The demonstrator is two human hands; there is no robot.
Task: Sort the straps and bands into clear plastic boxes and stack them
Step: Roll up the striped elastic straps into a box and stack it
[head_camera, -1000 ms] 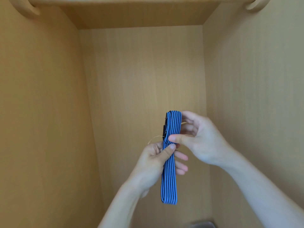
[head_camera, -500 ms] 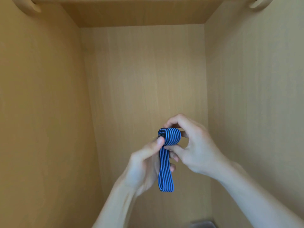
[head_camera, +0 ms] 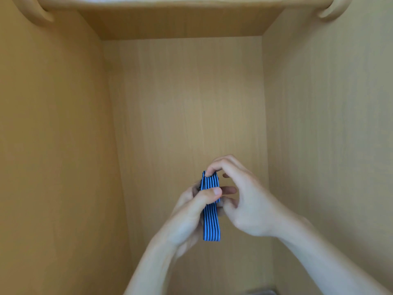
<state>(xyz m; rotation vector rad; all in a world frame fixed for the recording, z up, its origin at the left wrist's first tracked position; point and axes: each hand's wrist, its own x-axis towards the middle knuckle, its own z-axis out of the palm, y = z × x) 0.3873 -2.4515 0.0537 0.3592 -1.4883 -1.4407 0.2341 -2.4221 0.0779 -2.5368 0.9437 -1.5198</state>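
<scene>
A blue strap with thin black stripes point(head_camera: 211, 224) hangs folded in front of me, inside a wooden cabinet. My left hand point(head_camera: 191, 216) grips it from the left, with the thumb pressed across its front. My right hand point(head_camera: 244, 199) pinches the strap's upper fold with curled fingertips from the right. The strap's lower loop dangles free below both hands. No clear plastic box is fully in view.
Wooden cabinet walls enclose the space: left side point(head_camera: 53, 156), back panel point(head_camera: 187, 107), right side point(head_camera: 329, 135). A shelf point(head_camera: 180, 20) spans overhead. A grey edge of some object point(head_camera: 261, 292) peeks in at the bottom of the view.
The strap has been folded shorter: its long hanging tail is drawn up. Both hands sank lower and closed tighter around the fold.
</scene>
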